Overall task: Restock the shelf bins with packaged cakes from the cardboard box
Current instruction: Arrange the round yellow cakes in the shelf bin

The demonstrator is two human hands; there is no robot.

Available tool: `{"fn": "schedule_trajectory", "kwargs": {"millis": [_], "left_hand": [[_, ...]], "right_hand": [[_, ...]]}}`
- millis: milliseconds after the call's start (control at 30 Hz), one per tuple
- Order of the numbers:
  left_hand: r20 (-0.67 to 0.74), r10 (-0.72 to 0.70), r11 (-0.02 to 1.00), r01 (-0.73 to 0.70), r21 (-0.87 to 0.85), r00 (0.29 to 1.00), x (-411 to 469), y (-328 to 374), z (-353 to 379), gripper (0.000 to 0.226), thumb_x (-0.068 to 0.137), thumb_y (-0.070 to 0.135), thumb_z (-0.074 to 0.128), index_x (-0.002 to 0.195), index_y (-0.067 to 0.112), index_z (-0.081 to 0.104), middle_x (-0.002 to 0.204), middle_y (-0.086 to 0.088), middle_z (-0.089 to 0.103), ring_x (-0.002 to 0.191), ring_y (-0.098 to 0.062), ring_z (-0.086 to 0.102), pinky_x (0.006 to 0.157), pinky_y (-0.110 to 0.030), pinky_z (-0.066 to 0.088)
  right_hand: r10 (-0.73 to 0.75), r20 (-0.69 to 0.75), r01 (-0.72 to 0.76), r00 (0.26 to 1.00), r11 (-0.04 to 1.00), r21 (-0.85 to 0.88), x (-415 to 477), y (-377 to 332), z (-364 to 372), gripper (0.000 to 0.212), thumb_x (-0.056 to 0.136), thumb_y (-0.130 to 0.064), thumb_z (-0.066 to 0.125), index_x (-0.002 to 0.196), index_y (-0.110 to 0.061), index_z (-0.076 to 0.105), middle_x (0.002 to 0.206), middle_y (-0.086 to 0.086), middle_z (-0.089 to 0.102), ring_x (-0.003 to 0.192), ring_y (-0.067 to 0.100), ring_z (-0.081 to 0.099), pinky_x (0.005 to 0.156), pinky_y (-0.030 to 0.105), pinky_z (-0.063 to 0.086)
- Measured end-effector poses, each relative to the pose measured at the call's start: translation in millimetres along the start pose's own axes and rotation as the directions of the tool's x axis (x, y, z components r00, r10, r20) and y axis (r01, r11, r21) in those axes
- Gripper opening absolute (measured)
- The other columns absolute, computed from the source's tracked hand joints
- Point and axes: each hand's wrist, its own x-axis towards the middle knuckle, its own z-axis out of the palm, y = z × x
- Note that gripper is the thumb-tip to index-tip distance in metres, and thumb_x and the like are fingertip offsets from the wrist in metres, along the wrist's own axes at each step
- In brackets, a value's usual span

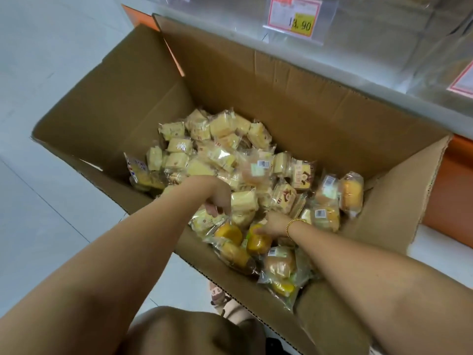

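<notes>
head view: just the one cam
left hand (pixel 217 198): arm reaching in from lower left, wrist bent down, fingertips bunched, pinching the wrapper of a round orange packaged cake (pixel 228 233)
right hand (pixel 273 224): gold bead bracelet (pixel 291 226) on the wrist, fingers curled round a second orange cake (pixel 258 242)
open brown cardboard box (pixel 256 85): on the floor, both cakes inside by its near wall, pale yellow square wrapped cakes (pixel 220 155) piled behind

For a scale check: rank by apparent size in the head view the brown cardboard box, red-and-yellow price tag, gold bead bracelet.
1. Brown cardboard box
2. Red-and-yellow price tag
3. Gold bead bracelet, smallest though nearer the camera
</notes>
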Motion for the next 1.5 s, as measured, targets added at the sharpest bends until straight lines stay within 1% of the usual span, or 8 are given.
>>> {"fn": "schedule_trajectory", "kwargs": {"millis": [200, 400, 600, 800, 967, 1100, 1267, 1500], "left_hand": [[0.098, -0.110, 0.994, 0.111, -0.010, 0.989, 25.9, -1.1, 8.5, 0.047, 0.089, 0.036, 0.066, 0.124, 0.006, 0.056, 0.115, -0.008, 0.065, 0.099, -0.022, 0.065, 0.090, -0.038, 0.054], [-0.221, -0.077, 0.987, 0.106, 0.121, 0.972, 39.2, -5.9, 41.3, 0.030, 0.096, 0.027, 0.053, 0.104, -0.001, 0.062, 0.098, -0.011, 0.065, 0.076, -0.020, 0.055, 0.073, -0.029, 0.048], [-0.250, -0.077, 0.968, 0.132, 0.211, 0.965, 44.0, -17.0, 52.6, 0.017, 0.087, 0.023, 0.064, 0.080, 0.007, 0.060, 0.080, -0.003, 0.057, 0.065, -0.014, 0.052, 0.052, -0.021, 0.043], [-0.128, 0.082, 0.973, -0.052, 0.225, 0.988, 37.3, -12.7, 48.3, 0.023, 0.088, 0.020, 0.066, 0.104, 0.005, 0.070, 0.103, -0.006, 0.069, 0.090, -0.017, 0.064, 0.079, -0.028, 0.054], [-0.259, 0.208, 0.978, -0.198, 0.064, 0.943, -4.7, -0.3, 11.7, 0.011, 0.078, 0.005, 0.072, 0.075, 0.012, 0.065, 0.081, -0.003, 0.066, 0.075, -0.014, 0.060, 0.064, -0.026, 0.049], [-0.530, 0.293, 0.955, -0.267, 0.128, 0.796, -60.1, 15.2, -20.6, 0.016, 0.077, 0.002, 0.058, 0.067, 0.014, 0.059, 0.073, -0.001, 0.063, 0.071, -0.019, 0.060, 0.064, -0.033, 0.052], [-0.885, 0.342, 0.929, -0.258, 0.267, 0.315, -79.5, 17.6, -43.0, 0.014, 0.079, 0.007, 0.055, 0.071, 0.017, 0.048, 0.076, 0.000, 0.056, 0.068, -0.021, 0.052, 0.056, -0.032, 0.042], [-0.766, 0.233, 0.969, -0.076, 0.235, 0.600, -7.6, 5.1, -27.0, 0.014, 0.090, 0.012, 0.050, 0.094, 0.020, 0.062, 0.137, -0.005, 0.040, 0.129, -0.023, 0.033, 0.102, -0.039, 0.042]], "right_hand": [[0.155, -0.029, -0.127, 0.988, 0.895, 0.428, 15.1, 14.7, 7.9, 0.067, 0.078, -0.064, 0.064, 0.114, -0.008, 0.057, 0.117, 0.021, 0.056, 0.102, 0.026, 0.063, 0.081, 0.029, 0.049], [0.281, -0.058, -0.222, 0.958, 0.854, 0.471, 17.9, 1.8, 12.0, 0.059, 0.078, -0.039, 0.077, 0.118, 0.000, 0.059, 0.109, 0.012, 0.067, 0.099, 0.024, 0.067, 0.083, 0.032, 0.055], [0.289, 0.112, -0.304, 0.951, 0.796, 0.524, 11.0, 6.7, -9.2, 0.029, 0.080, -0.010, 0.077, 0.091, 0.008, 0.057, 0.070, 0.009, 0.066, 0.080, 0.021, 0.071, 0.082, 0.031, 0.057], [0.188, -0.055, -0.162, 0.981, 0.936, 0.314, -15.9, -14.7, -52.0, 0.020, 0.087, -0.008, 0.068, 0.070, -0.001, 0.059, 0.052, 0.002, 0.064, 0.032, 0.008, 0.053, 0.035, 0.018, 0.044], [0.014, -0.232, 0.041, 0.973, 0.972, 0.232, -44.0, -2.2, -107.7, 0.010, 0.081, -0.008, 0.073, 0.090, -0.006, 0.075, 0.085, 0.000, 0.073, 0.074, 0.008, 0.066, 0.070, 0.024, 0.056], [0.014, -0.462, 0.285, 0.887, 0.770, 0.571, -65.6, 28.4, -129.5, 0.011, 0.078, -0.004, 0.076, 0.078, -0.014, 0.074, 0.077, 0.001, 0.069, 0.071, 0.010, 0.060, 0.066, 0.021, 0.049], [0.189, -0.578, 0.440, 0.794, 0.479, 0.760, -51.2, 40.6, -141.1, 0.010, 0.086, 0.000, 0.066, 0.084, -0.009, 0.069, 0.085, 0.004, 0.068, 0.074, 0.012, 0.059, 0.058, 0.017, 0.046], [0.375, -0.291, 0.184, 0.881, 0.294, 0.938, -7.7, 59.9, -105.2, 0.025, 0.087, 0.011, 0.052, 0.073, -0.009, 0.057, 0.081, 0.009, 0.058, 0.070, 0.018, 0.055, 0.055, 0.023, 0.050]]}}
